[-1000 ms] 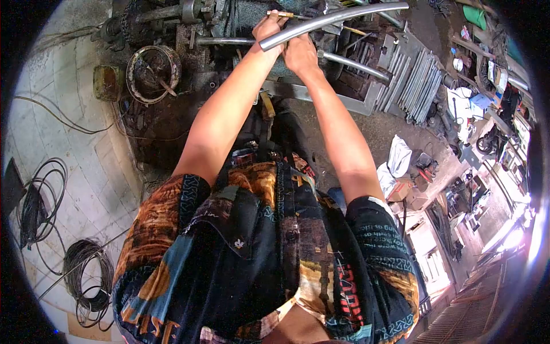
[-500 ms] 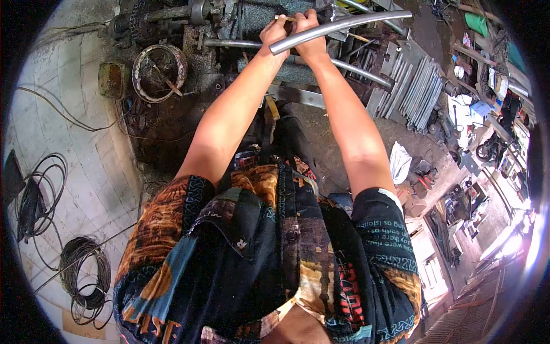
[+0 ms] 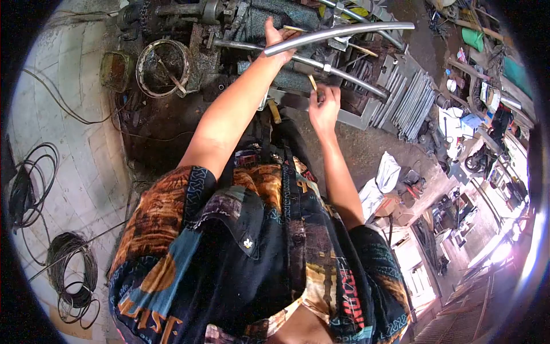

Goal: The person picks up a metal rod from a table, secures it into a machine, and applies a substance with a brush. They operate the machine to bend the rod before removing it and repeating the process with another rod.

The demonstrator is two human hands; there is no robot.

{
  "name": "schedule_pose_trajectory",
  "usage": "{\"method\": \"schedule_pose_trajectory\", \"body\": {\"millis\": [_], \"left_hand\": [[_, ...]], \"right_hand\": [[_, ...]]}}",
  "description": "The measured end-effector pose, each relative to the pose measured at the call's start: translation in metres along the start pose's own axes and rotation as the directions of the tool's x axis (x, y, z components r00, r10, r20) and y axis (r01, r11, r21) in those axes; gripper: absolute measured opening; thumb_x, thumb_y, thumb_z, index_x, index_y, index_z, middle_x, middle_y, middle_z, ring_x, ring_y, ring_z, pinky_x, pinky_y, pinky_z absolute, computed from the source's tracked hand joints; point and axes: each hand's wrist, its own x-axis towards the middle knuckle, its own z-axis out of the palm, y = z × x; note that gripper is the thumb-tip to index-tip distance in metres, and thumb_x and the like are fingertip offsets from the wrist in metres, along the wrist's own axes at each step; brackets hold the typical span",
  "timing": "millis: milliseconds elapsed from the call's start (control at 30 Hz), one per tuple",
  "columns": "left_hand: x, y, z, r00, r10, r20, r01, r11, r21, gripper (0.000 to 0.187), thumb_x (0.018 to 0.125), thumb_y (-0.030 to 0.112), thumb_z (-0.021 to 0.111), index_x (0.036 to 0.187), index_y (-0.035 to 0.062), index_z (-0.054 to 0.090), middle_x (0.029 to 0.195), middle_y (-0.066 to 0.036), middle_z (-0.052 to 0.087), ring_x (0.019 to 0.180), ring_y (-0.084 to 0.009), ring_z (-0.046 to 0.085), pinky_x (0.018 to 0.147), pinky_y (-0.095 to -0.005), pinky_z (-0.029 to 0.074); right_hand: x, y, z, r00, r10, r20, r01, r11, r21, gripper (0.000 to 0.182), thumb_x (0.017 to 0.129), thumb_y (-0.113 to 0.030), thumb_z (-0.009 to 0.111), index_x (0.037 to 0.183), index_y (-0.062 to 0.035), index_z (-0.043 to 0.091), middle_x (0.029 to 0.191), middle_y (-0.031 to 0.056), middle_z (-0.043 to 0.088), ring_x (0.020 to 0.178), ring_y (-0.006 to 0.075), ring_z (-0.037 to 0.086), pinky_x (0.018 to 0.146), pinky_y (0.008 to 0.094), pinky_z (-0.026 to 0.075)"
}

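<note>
My left hand (image 3: 279, 45) is over the machine, thumb stretched up and apart from the fingers, partly hidden behind a curved metal bar (image 3: 344, 32). A thin yellowish strip (image 3: 295, 28) shows just beyond its fingers. Lower and to the right, my right hand (image 3: 325, 109) is closed, slightly blurred, with a short yellowish rod (image 3: 312, 83) sticking up from its fingertips. Behind the forearm and between the hands runs a long metal rod (image 3: 240, 45) with a nut-like collar (image 3: 327, 67).
To the left stand a round grimy bucket (image 3: 139, 71) with a stick in it and a dirty square container (image 3: 116, 71). A stack of metal rods (image 3: 409, 106) lies on the right. Cable coils (image 3: 71, 261) are on the pale floor, and a white sack (image 3: 388, 172) is at right.
My right hand has left the left hand and moved down towards me with the short yellowish rod. The left hand's thumb has spread upward. The view has shifted slightly.
</note>
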Motion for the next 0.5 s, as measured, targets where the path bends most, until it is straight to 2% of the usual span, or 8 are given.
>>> {"method": "schedule_pose_trajectory", "body": {"millis": [33,67,133,200,233,267,400,500], "left_hand": [[0.002,0.0,-0.005,1.0,-0.01,0.022,0.01,1.0,0.021,0.099,0.085,0.071,0.03,0.139,-0.0125,0.026,0.136,-0.028,0.044,0.129,-0.035,0.042,0.113,-0.0533,-0.01],[0.003,0.001,-0.008,0.999,-0.021,0.045,0.019,0.999,0.043,0.1,0.085,0.07,0.031,0.142,-0.0123,0.022,0.139,-0.028,0.042,0.133,-0.0343,0.038,0.113,-0.0526,-0.009],[-0.026,0.008,0.003,1.0,-0.015,0.026,0.014,1.0,0.011,0.105,0.086,0.066,0.038,0.146,-0.0099,-0.002,0.151,-0.027,0.02,0.14,-0.033,0.027,0.117,-0.0487,0.005],[-0.03,0.014,-0.009,0.997,-0.029,0.074,0.03,1.0,-0.009,0.104,0.087,0.063,0.04,0.146,-0.0102,-0.004,0.151,-0.028,0.017,0.141,-0.0325,0.026,0.117,-0.0463,0.014],[-0.033,0.016,-0.019,0.998,-0.011,0.062,0.008,0.999,0.036,0.101,0.09,0.061,0.039,0.145,-0.0114,-0.003,0.15,-0.029,0.019,0.139,-0.0321,0.029,0.117,-0.0452,0.017],[-0.038,0.021,-0.029,0.987,-0.014,0.16,0.01,1.0,0.025,0.096,0.093,0.059,0.036,0.145,-0.0123,0.0,0.148,-0.031,0.022,0.138,-0.032,0.031,0.117,-0.0442,0.019],[-0.107,0.046,-0.058,0.958,-0.035,0.285,0.013,0.997,0.078,0.085,0.095,0.057,0.034,0.147,-0.0056,0.008,0.145,-0.027,0.034,0.134,-0.0344,0.039,0.114,-0.0439,0.027],[-0.16,0.062,-0.104,0.972,0.038,0.23,-0.049,0.998,0.039,0.079,0.095,0.057,0.035,0.144,-0.0028,0.021,0.142,-0.025,0.04,0.131,-0.0358,0.043,0.109,-0.0471,0.034]], "right_hand": [[-0.009,0.001,-0.004,0.999,0.024,-0.033,-0.023,0.999,0.025,0.018,0.082,-0.008,0.065,0.096,0.0023,0.063,0.098,0.0163,0.053,0.072,0.0249,0.056,0.065,0.0356,0.048],[-0.012,0.003,-0.007,0.999,0.021,-0.039,-0.021,1.0,0.023,0.018,0.082,-0.008,0.065,0.096,0.0023,0.063,0.098,0.0163,0.053,0.072,0.0249,0.056,0.065,0.0356,0.048],[-0.022,0.019,-0.006,0.991,0.123,-0.056,-0.118,0.989,0.09,0.018,0.081,-0.009,0.066,0.095,0.0021,0.063,0.099,0.0162,0.053,0.072,0.0228,0.057,0.065,0.0353,0.048],[-0.022,0.026,-0.006,0.989,0.124,-0.087,-0.114,0.988,0.106,0.017,0.081,-0.009,0.066,0.094,0.0018,0.064,0.097,0.0158,0.054,0.071,0.0245,0.057,0.065,0.0357,0.048],[-0.02,0.027,-0.006,0.991,0.085,-0.1,-0.076,0.993,0.09,0.017,0.081,-0.009,0.066,0.094,0.002,0.064,0.095,0.0158,0.055,0.072,0.0255,0.059,0.066,0.0357,0.049],[-0.019,0.027,-0.006,0.993,0.043,-0.111,-0.035,0.997,0.076,0.017,0.081,-0.009,0.065,0.094,0.0023,0.064,0.093,0.0158,0.056,0.072,0.0265,0.06,0.067,0.0357,0.05],[-0.007,0.01,-0.001,0.997,0.04,-0.07,-0.026,0.98,0.196,0.016,0.08,-0.009,0.066,0.092,0.0023,0.065,0.088,0.0164,0.062,0.078,0.0288,0.064,0.071,0.0376,0.051],[-0.004,-0.003,0.012,0.999,0.031,-0.019,-0.023,0.948,0.319,0.017,0.08,-0.01,0.068,0.091,0.0022,0.065,0.087,0.0169,0.064,0.078,0.0289,0.064,0.072,0.0381,0.051]]}}
